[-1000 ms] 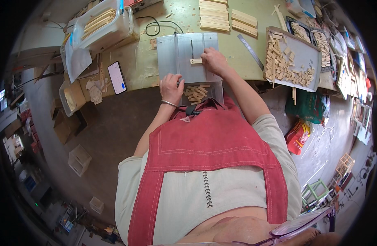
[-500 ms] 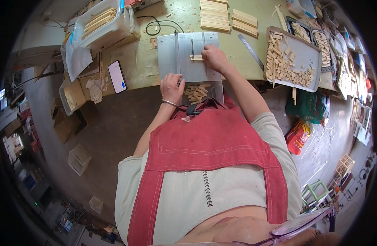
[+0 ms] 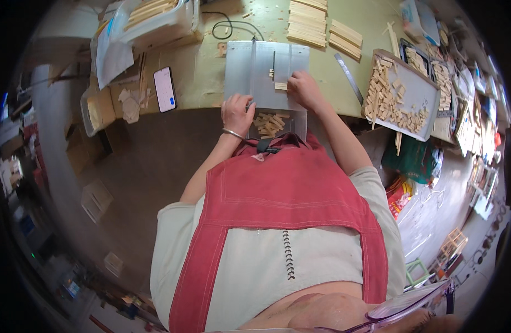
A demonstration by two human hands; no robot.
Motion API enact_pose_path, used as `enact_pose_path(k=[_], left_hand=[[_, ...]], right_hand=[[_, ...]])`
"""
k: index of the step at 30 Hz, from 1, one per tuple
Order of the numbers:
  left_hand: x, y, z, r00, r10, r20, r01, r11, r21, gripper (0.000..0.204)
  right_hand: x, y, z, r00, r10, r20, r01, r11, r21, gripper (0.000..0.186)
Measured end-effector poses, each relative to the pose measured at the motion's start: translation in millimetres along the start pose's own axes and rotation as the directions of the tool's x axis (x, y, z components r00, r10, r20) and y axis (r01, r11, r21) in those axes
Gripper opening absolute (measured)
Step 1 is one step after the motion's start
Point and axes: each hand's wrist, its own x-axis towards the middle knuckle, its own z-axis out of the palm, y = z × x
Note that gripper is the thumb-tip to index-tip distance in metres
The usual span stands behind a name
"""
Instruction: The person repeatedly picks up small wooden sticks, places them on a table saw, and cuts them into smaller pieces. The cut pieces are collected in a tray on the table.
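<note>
A flat grey metal plate (image 3: 241,72) with a narrow dark slot (image 3: 274,58) lies at the table's near edge. My right hand (image 3: 304,89) is closed on the right end of a few short wooden strips (image 3: 280,86), held flat on the plate near the slot's near end. Small cut wood pieces (image 3: 271,72) sit beside the slot, apart from the strips. At the plate's near left corner, my left hand (image 3: 237,113) has its fingers bent around something small and dark that I cannot make out. Below the plate's near edge lies a pile of short wood pieces (image 3: 269,125).
Stacked wooden strips (image 3: 307,22) lie at the back, with a shorter stack (image 3: 345,39) beside them. A metal ruler (image 3: 348,77) lies left of a shallow tray (image 3: 427,102) of small blocks. Leftward are a phone (image 3: 165,90) and a plastic bin (image 3: 180,25). A black cord (image 3: 214,30) curves behind the plate.
My right hand has drawn the strips toward me, off most of the slot. Small pieces now lie separate beside the slot. My left hand stays at the plate's corner. The whole view has shifted slightly.
</note>
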Motion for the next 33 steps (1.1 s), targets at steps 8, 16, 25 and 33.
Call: enact_pose_path(k=[8, 16, 25, 33], left_hand=[[12, 14, 3, 0.994, 0.103, 0.027, -0.103, 0.995, -0.001, 0.015], [34, -8, 18, 0.982, 0.079, 0.17, -0.093, 0.993, 0.074, 0.012], [30, 5, 10, 0.993, 0.056, 0.102, -0.048, 0.996, -0.077, 0.016], [38, 51, -30, 0.98, 0.19, 0.065, -0.137, 0.869, -0.476, 0.019]], right_hand=[[-20, -46, 30, 0.995, -0.051, -0.086, 0.047, 0.998, -0.044, 0.009], [-27, -49, 16, 0.996, 0.057, -0.072, -0.06, 0.997, -0.049, 0.031], [-60, -42, 12, 0.983, 0.068, -0.168, -0.071, 0.997, -0.01, 0.018], [-78, -62, 0, 0.956, 0.154, -0.252, -0.103, 0.974, 0.204, 0.028]])
